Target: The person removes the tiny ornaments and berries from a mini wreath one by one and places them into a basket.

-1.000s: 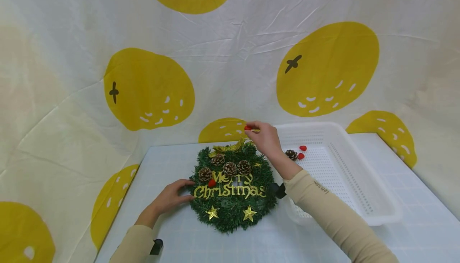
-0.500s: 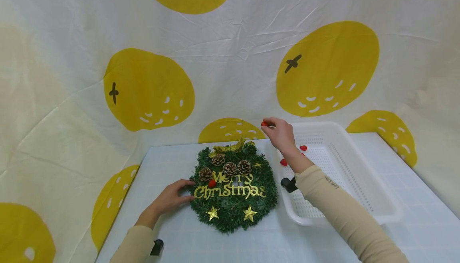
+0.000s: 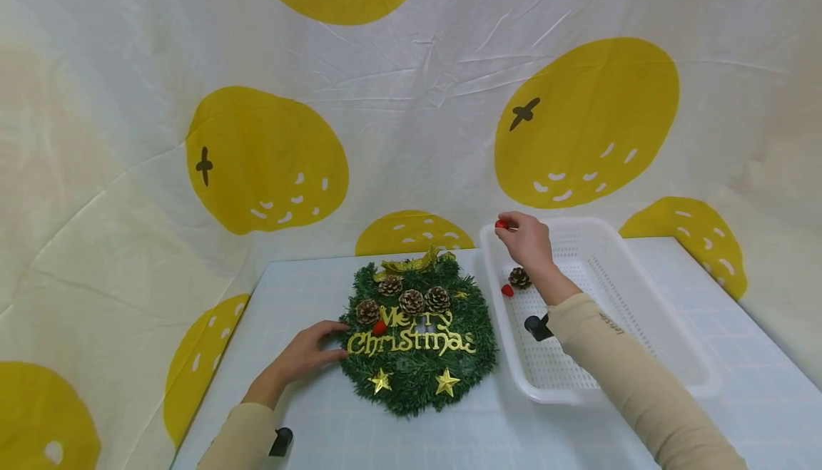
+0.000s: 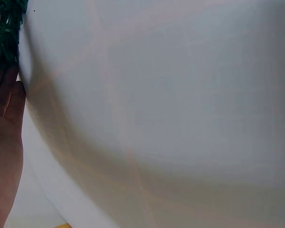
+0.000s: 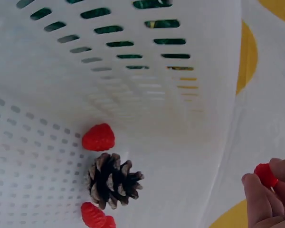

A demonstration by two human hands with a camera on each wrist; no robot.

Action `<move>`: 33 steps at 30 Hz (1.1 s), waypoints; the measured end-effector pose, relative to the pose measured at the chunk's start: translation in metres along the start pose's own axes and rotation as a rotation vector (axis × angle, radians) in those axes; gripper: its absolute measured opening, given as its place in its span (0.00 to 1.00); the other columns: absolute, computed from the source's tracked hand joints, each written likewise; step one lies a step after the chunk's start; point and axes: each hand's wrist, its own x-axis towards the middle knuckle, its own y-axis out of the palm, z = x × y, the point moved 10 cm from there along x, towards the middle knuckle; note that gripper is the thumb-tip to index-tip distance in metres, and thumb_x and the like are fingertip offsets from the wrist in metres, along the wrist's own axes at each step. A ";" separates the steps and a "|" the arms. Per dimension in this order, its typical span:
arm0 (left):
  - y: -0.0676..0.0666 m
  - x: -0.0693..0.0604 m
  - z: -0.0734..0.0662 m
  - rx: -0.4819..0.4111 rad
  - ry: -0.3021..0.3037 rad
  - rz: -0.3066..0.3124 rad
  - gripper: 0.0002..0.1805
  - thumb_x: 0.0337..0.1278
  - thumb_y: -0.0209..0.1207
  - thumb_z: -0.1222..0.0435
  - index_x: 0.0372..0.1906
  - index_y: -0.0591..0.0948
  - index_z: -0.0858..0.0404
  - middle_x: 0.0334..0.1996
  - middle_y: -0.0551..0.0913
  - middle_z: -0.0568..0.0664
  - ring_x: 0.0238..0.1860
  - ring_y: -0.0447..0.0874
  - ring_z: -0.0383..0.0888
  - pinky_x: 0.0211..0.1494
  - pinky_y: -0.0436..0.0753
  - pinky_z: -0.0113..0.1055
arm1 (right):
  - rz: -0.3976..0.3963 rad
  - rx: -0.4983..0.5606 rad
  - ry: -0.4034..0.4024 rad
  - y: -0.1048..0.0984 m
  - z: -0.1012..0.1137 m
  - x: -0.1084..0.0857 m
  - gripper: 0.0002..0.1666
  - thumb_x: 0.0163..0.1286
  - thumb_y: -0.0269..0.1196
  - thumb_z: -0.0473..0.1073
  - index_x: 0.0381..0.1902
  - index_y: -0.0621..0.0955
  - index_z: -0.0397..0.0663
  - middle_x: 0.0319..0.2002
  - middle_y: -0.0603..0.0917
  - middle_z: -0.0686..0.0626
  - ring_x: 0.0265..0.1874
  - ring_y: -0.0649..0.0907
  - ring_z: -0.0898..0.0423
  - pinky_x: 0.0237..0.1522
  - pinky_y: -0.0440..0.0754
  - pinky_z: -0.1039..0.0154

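Right hand (image 3: 529, 242), right of centre in the head view, has thumb and fingers clamped on a red raspberry (image 3: 501, 225) above the far left corner of the white basket (image 3: 648, 299); fingers mask part of the berry, and the right wrist view cuts the hand off at lower right. Left hand (image 3: 308, 349), lower left of centre, has thumb and fingers apart and touches the left edge of the green wreath (image 3: 417, 366); left wrist view catches only part of this hand at the left border, fingertips partly lost against the foliage, mostly pale tablecloth (image 4: 180, 95) otherwise. Wreath lies low centre in the head view with gold "Merry Christmas" lettering (image 3: 411, 342), four pine cones at its upper part, one red berry (image 3: 379, 328) beside the lettering, two gold stars near the bottom and a gold ribbon (image 3: 411, 265) at top; a smaller star at its right is hard to make out. In the basket, the head view shows a loose pine cone (image 3: 520, 277) and one raspberry, the forearm blocking part of the interior. Right wrist view gives three raspberries around that cone, two bunched at the bottom edge, the lowest cropped.
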 end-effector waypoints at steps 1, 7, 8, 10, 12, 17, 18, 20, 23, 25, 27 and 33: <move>0.000 0.000 0.000 0.000 -0.002 0.000 0.28 0.55 0.68 0.50 0.59 0.79 0.56 0.58 0.78 0.53 0.63 0.72 0.57 0.66 0.70 0.56 | 0.000 0.000 0.011 -0.001 -0.004 0.000 0.23 0.72 0.60 0.42 0.62 0.78 0.40 0.54 0.82 0.38 0.52 0.82 0.41 0.51 0.80 0.46; 0.001 0.000 0.002 -0.003 -0.004 -0.003 0.28 0.55 0.68 0.51 0.59 0.79 0.56 0.59 0.78 0.52 0.63 0.72 0.57 0.66 0.70 0.56 | 0.018 -0.013 0.068 -0.001 -0.027 0.000 0.23 0.72 0.58 0.42 0.62 0.76 0.38 0.56 0.81 0.37 0.54 0.79 0.39 0.52 0.79 0.46; 0.001 0.000 0.002 -0.004 -0.002 -0.003 0.28 0.55 0.68 0.51 0.59 0.79 0.56 0.59 0.78 0.53 0.63 0.72 0.57 0.66 0.70 0.56 | 0.022 -0.016 0.080 -0.001 -0.031 0.000 0.23 0.73 0.58 0.42 0.63 0.76 0.38 0.56 0.80 0.37 0.54 0.78 0.39 0.52 0.79 0.46; 0.001 0.000 0.002 -0.001 0.004 -0.003 0.28 0.55 0.68 0.50 0.59 0.79 0.56 0.59 0.78 0.53 0.63 0.72 0.57 0.66 0.70 0.56 | 0.030 -0.025 0.104 -0.002 -0.039 -0.002 0.24 0.73 0.57 0.42 0.63 0.75 0.38 0.57 0.80 0.36 0.54 0.78 0.38 0.52 0.78 0.46; 0.001 0.000 0.002 -0.004 0.009 -0.003 0.28 0.55 0.68 0.50 0.59 0.79 0.57 0.59 0.78 0.53 0.63 0.72 0.57 0.66 0.70 0.56 | 0.027 -0.036 0.123 -0.003 -0.048 -0.003 0.23 0.74 0.56 0.42 0.63 0.75 0.38 0.57 0.79 0.36 0.54 0.77 0.38 0.52 0.78 0.46; 0.001 -0.001 0.000 -0.003 0.024 -0.002 0.28 0.56 0.67 0.50 0.59 0.79 0.58 0.58 0.78 0.53 0.63 0.73 0.57 0.66 0.70 0.56 | -0.001 -0.068 0.157 -0.008 -0.069 -0.003 0.23 0.73 0.56 0.42 0.60 0.76 0.35 0.54 0.80 0.33 0.50 0.78 0.38 0.51 0.79 0.46; 0.000 -0.001 0.000 -0.004 0.027 -0.002 0.28 0.56 0.67 0.50 0.59 0.79 0.58 0.58 0.78 0.53 0.63 0.73 0.57 0.65 0.70 0.56 | -0.003 -0.073 0.163 -0.009 -0.073 -0.003 0.22 0.73 0.56 0.42 0.60 0.76 0.34 0.54 0.80 0.33 0.50 0.79 0.38 0.50 0.79 0.47; 0.000 -0.001 -0.001 -0.001 0.030 -0.003 0.28 0.56 0.67 0.49 0.59 0.79 0.58 0.58 0.78 0.53 0.63 0.73 0.57 0.65 0.70 0.56 | 0.005 -0.078 0.180 -0.009 -0.081 -0.003 0.23 0.72 0.55 0.42 0.59 0.75 0.33 0.54 0.80 0.32 0.47 0.80 0.39 0.48 0.81 0.48; 0.000 -0.001 -0.001 0.001 0.029 -0.005 0.28 0.56 0.67 0.49 0.58 0.79 0.57 0.58 0.79 0.53 0.62 0.73 0.57 0.66 0.70 0.56 | 0.029 -0.083 0.211 -0.008 -0.091 -0.004 0.23 0.73 0.55 0.41 0.60 0.75 0.33 0.53 0.80 0.32 0.42 0.83 0.41 0.42 0.83 0.52; 0.000 -0.001 -0.001 0.003 0.023 -0.005 0.28 0.55 0.68 0.49 0.58 0.79 0.57 0.58 0.79 0.52 0.62 0.73 0.56 0.66 0.70 0.55 | 0.047 -0.097 0.226 -0.007 -0.096 -0.005 0.24 0.73 0.54 0.41 0.61 0.74 0.32 0.54 0.79 0.31 0.43 0.83 0.40 0.41 0.83 0.53; 0.000 0.000 -0.001 0.003 0.014 -0.003 0.28 0.55 0.68 0.49 0.58 0.79 0.57 0.58 0.78 0.52 0.63 0.73 0.56 0.66 0.70 0.55 | 0.060 -0.123 0.232 -0.007 -0.101 -0.006 0.24 0.72 0.53 0.41 0.61 0.74 0.31 0.55 0.79 0.31 0.46 0.81 0.38 0.43 0.82 0.51; 0.001 0.000 0.002 0.002 0.001 -0.002 0.28 0.54 0.68 0.48 0.58 0.79 0.56 0.58 0.78 0.52 0.63 0.73 0.56 0.66 0.70 0.55 | 0.086 -0.184 0.236 -0.009 -0.109 -0.008 0.23 0.69 0.55 0.40 0.56 0.76 0.28 0.53 0.78 0.30 0.48 0.77 0.35 0.49 0.80 0.46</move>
